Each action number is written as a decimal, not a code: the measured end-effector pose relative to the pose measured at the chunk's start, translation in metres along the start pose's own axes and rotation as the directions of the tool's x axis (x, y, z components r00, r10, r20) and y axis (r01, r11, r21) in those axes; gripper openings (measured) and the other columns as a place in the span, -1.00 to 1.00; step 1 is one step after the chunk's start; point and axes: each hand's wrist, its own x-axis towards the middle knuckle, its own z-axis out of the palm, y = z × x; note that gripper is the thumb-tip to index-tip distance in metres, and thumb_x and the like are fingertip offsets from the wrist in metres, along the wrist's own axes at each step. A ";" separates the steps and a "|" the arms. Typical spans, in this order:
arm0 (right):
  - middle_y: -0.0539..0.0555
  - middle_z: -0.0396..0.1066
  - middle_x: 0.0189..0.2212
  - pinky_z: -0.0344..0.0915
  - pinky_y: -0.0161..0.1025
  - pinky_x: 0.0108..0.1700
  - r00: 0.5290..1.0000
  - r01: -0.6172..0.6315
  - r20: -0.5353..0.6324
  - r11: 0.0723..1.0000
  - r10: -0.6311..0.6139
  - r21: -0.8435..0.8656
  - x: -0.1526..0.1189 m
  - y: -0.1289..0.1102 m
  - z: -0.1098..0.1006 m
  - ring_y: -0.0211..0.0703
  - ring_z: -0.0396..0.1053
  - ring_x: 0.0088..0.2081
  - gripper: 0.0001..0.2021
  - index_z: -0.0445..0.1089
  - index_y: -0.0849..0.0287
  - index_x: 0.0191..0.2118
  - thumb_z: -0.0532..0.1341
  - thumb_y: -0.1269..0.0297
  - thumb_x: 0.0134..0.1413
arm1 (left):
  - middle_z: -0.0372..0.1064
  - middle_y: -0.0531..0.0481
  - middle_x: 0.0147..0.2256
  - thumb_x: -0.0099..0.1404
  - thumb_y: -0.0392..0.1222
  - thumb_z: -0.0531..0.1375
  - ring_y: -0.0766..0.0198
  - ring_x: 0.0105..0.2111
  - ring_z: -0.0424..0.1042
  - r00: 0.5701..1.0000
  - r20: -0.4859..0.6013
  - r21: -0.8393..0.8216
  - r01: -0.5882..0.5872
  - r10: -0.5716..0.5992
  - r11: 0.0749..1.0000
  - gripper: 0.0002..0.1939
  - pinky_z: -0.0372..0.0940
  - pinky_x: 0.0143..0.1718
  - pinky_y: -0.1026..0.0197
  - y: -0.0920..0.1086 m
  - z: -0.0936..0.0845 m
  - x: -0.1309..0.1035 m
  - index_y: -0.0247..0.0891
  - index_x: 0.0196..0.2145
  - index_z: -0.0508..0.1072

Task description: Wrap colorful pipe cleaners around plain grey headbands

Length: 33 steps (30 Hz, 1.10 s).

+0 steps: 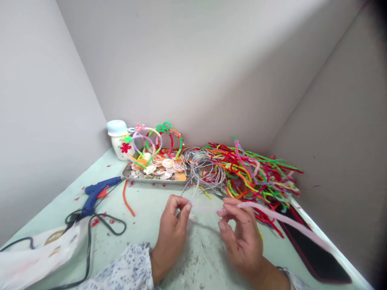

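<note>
Directions are from between the hands. A pale green table (145,225) spreads below grey walls (199,72). At 1 to 2 o'clock lies a heap of coloured fuzzy stems (263,173), and at 9 o'clock a creased white packet (33,262). At 11 o'clock a metal tray (157,181) holds shells (167,163), with several fuzzy hoops (171,145) standing over them. The dark phone (317,251) lies at 4 o'clock. The left hand (171,235) is nearly closed, its thumb and forefinger pinching a pale wire (194,194) that reaches toward the grey coil (196,165) at 12 o'clock. The right hand (243,237) is half open, fingers loosely curled around a pink strip (278,215), which crosses toward the left fingertips and trails away at 4 o'clock. A blue glue gun (92,197) rests at 10 o'clock, the jar (116,141) behind it, and a short orange stem (128,201) nearby. The step looks like fitting strip to wire; the next move would call for a steady left pinch and light right-hand guidance. Blur hides whether they touch.
</note>
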 end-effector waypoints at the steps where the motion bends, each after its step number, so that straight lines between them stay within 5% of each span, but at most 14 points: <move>1: 0.25 0.17 0.04 0.41 -0.10 -0.22 1.000 -0.003 0.008 1.000 0.003 -0.001 0.001 0.001 0.000 -0.11 0.38 -0.21 -0.55 0.20 0.09 0.12 0.14 0.50 0.11 | 0.28 0.04 -0.37 0.36 -0.13 0.05 0.24 -0.33 0.30 1.000 0.003 0.001 0.002 -0.002 1.000 -0.86 0.20 -0.29 0.24 0.000 0.000 0.000 -0.22 -0.30 0.32; 7: 0.18 0.29 -0.09 0.36 -0.07 -0.12 0.989 0.066 0.135 0.997 -0.061 -0.031 0.009 -0.002 -0.001 -0.06 0.39 -0.16 -0.86 0.34 0.11 -0.23 0.19 0.45 0.08 | 0.28 0.04 -0.38 0.35 -0.15 0.06 0.24 -0.33 0.30 1.000 0.005 0.011 -0.022 0.022 1.000 -0.87 0.20 -0.27 0.23 0.001 0.000 0.001 -0.22 -0.31 0.32; 12: 0.10 0.40 -0.35 0.37 -0.20 -0.22 0.917 -0.104 0.378 0.992 0.126 -0.077 0.015 -0.001 0.004 -0.11 0.42 -0.26 -0.88 0.44 0.15 -0.37 0.16 0.35 0.15 | 0.26 0.03 -0.35 0.35 -0.16 0.06 0.25 -0.31 0.29 0.999 0.016 0.010 -0.052 0.052 0.999 -0.89 0.22 -0.26 0.24 0.002 -0.001 -0.001 -0.22 -0.30 0.31; 16: 0.19 0.42 -0.07 0.35 -0.10 -0.02 0.860 -0.150 0.470 0.979 0.197 -0.136 0.016 0.000 0.007 -0.03 0.41 -0.04 -0.82 0.51 0.10 -0.16 0.18 0.31 0.15 | 0.26 0.03 -0.34 0.35 -0.17 0.05 0.25 -0.29 0.30 0.998 0.017 0.000 -0.066 0.066 0.998 -0.89 0.23 -0.24 0.24 0.004 -0.001 -0.001 -0.22 -0.30 0.31; 22: 0.23 0.10 0.25 0.15 0.17 0.17 0.793 -0.042 0.586 0.975 0.165 -0.218 0.008 0.004 0.009 0.18 0.08 0.25 -0.65 0.44 0.03 0.01 0.27 0.29 0.06 | 0.27 0.04 -0.37 0.34 -0.18 0.06 0.24 -0.32 0.31 0.997 -0.007 -0.004 -0.070 0.070 0.998 -0.89 0.24 -0.25 0.23 0.005 -0.001 -0.001 -0.22 -0.31 0.33; 28: 0.22 0.10 0.24 0.19 0.16 0.14 0.847 -0.098 0.480 0.954 0.230 -0.284 0.001 0.016 0.012 0.15 0.10 0.23 -0.44 0.15 -0.01 0.24 0.22 0.28 0.12 | 0.25 0.02 -0.33 0.36 -0.20 0.05 0.27 -0.30 0.30 0.993 0.030 -0.058 -0.112 0.114 0.992 -0.91 0.25 -0.25 0.27 0.006 0.000 -0.002 -0.20 -0.31 0.32; 33: 0.12 0.43 -0.17 0.35 -0.08 -0.04 0.883 -0.171 0.421 0.977 0.209 -0.128 0.014 0.005 0.011 -0.06 0.39 -0.08 -0.80 0.39 0.10 -0.08 0.16 0.33 0.18 | 0.25 0.00 -0.31 0.36 -0.22 0.05 0.26 -0.29 0.29 0.987 0.113 -0.071 -0.108 0.116 0.992 -0.90 0.25 -0.26 0.26 0.005 0.000 -0.004 -0.21 -0.31 0.32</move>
